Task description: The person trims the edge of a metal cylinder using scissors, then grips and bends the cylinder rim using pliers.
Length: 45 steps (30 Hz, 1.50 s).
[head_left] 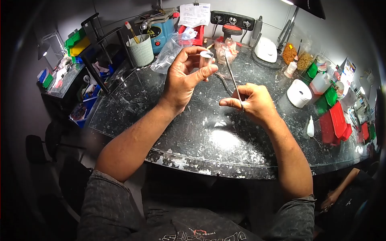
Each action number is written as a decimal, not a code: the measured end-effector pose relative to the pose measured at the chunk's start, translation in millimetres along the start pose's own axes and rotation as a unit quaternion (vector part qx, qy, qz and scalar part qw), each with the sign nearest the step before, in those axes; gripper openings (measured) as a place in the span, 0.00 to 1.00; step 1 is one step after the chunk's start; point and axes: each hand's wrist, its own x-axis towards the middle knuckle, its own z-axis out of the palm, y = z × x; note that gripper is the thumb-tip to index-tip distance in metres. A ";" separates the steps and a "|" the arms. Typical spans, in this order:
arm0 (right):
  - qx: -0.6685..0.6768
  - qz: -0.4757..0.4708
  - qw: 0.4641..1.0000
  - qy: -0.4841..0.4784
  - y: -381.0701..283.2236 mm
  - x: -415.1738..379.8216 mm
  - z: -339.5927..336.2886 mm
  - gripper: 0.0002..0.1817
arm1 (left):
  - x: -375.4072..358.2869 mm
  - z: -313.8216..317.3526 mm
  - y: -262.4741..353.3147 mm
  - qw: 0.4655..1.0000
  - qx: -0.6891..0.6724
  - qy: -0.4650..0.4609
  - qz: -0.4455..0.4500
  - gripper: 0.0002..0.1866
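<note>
My left hand [185, 78] holds a small clear cup [206, 59] with a pale rim upright between its thumb and fingers, raised over the dark, white-spotted table [189, 132]. To its right, my right hand [254, 101] is closed round a thin metal tool [233, 76]. The tool slants up and to the left, its tip by a clear, pinkish lump [226, 50]; whether they touch I cannot tell. A dark, thin object lies on the table between my hands, partly hidden.
Behind stand a woven pot [140, 51], a blue machine [163, 34], a red bin [192, 35] and a white device [265, 50]. At right are a white roll [299, 93], a small white bottle [311, 127] and red trays [338, 119]. Another person's arm [343, 184] shows at lower right.
</note>
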 end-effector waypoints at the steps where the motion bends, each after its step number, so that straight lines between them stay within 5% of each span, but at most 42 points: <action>1: 0.000 0.001 1.000 -0.001 0.2 0.1 0.2 0.37 | 0.0 1.3 1.2 1.000 0.007 0.007 0.010 0.22; 9: 0.002 0.009 1.000 -0.011 -3.1 0.2 -0.9 0.36 | 0.5 0.9 -0.1 0.998 0.023 0.030 0.055 0.15; 20: -0.010 0.012 1.000 -0.018 -5.9 0.0 -1.6 0.35 | 2.9 -5.1 -1.2 0.998 -0.052 -0.018 -0.016 0.05; 30: -0.012 0.010 1.000 -0.016 -5.8 -0.1 -1.6 0.35 | -2.7 -0.7 13.0 0.996 0.032 -0.026 -0.078 0.09; 32: -0.009 0.011 1.000 -0.015 -6.1 -0.1 -1.5 0.35 | 0.1 -2.3 4.9 0.998 -0.060 -0.013 0.002 0.10; 36: 0.005 0.002 1.000 -0.012 -4.3 -0.2 -0.3 0.35 | 5.8 -8.6 2.3 0.981 -0.193 0.010 -0.003 0.08; 45: 0.009 -0.015 1.000 -0.003 -0.8 -0.1 2.5 0.35 | 7.0 -12.2 0.2 0.971 -0.220 -0.027 -0.088 0.09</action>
